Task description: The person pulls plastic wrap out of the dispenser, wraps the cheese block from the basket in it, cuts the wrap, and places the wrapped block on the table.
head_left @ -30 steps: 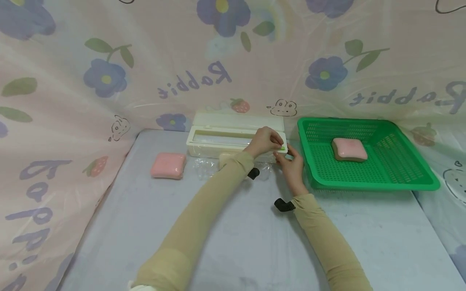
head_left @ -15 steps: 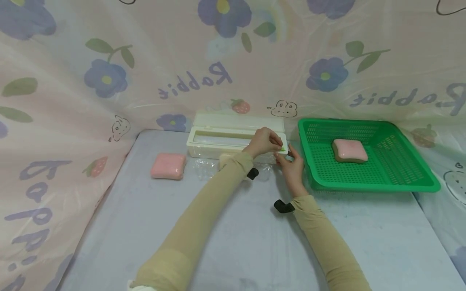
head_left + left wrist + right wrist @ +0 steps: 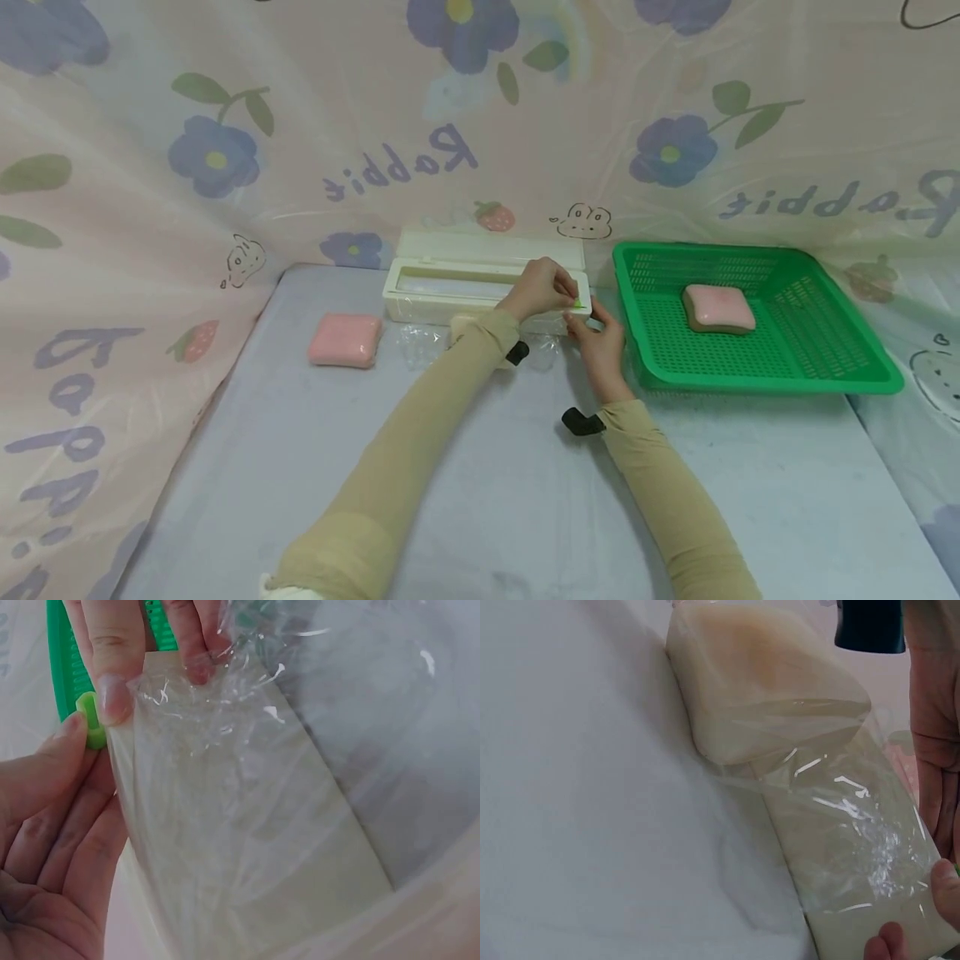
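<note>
A cream cling film dispenser [image 3: 420, 312] lies at the back with its lid raised and a film roll [image 3: 450, 287] inside. At its right end my left hand [image 3: 538, 287] pinches the small green slide cutter [image 3: 91, 720]. My right hand [image 3: 602, 350] grips that same end, thumb on the film at the front edge and fingers lower on the front wall. Clear film [image 3: 840, 802] hangs down the front wall to a beige bread-like block [image 3: 765, 682], which it covers. In the head view my left forearm hides most of this block.
A green plastic basket [image 3: 757, 383] stands right of the dispenser, holding a pink-topped block [image 3: 720, 307]. Another pink block [image 3: 345, 340] sits on the white table [image 3: 510, 500] at left. A printed curtain [image 3: 300, 100] rises behind the table.
My left hand and the green slide cutter have shifted very slightly left. My right hand keeps its hold on the dispenser's end, and the head view has tilted a little.
</note>
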Motion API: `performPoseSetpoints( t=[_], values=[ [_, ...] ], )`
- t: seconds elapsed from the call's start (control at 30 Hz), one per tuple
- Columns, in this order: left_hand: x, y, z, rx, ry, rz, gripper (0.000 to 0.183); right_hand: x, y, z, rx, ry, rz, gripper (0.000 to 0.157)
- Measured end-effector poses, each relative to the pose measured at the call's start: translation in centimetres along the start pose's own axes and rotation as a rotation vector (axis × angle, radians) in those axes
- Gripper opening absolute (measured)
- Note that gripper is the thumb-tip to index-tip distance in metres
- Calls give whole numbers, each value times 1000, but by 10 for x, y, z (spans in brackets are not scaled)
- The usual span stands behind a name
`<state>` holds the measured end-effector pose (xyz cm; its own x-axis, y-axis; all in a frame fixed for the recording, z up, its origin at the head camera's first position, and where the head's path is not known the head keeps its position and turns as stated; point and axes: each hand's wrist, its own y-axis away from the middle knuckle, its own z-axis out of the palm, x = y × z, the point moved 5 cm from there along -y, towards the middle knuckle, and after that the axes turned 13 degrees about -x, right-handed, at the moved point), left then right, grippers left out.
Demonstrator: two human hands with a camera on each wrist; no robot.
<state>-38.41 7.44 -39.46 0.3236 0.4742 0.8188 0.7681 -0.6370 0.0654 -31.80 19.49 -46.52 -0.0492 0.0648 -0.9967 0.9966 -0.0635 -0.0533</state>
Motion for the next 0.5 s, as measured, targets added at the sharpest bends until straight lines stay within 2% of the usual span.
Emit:
performPoseSetpoints(
  t=[0.17, 0.33, 0.43, 0.5],
  values=[
    [1, 1, -1, 16, -17, 14, 8, -2, 0, -1, 2, -4, 2, 53],
    [-2, 1, -1, 25, -33, -5, 8, -1, 0, -2, 3, -29, 3, 52],
    [-5, 0, -3, -1, -57, -15, 8, -1, 0, -1, 3, -37, 14, 52],
    [-7, 3, -10, -30, -62, -14, 10, -2, -1, -1, 7, -29, 21, 53]
  ],
)
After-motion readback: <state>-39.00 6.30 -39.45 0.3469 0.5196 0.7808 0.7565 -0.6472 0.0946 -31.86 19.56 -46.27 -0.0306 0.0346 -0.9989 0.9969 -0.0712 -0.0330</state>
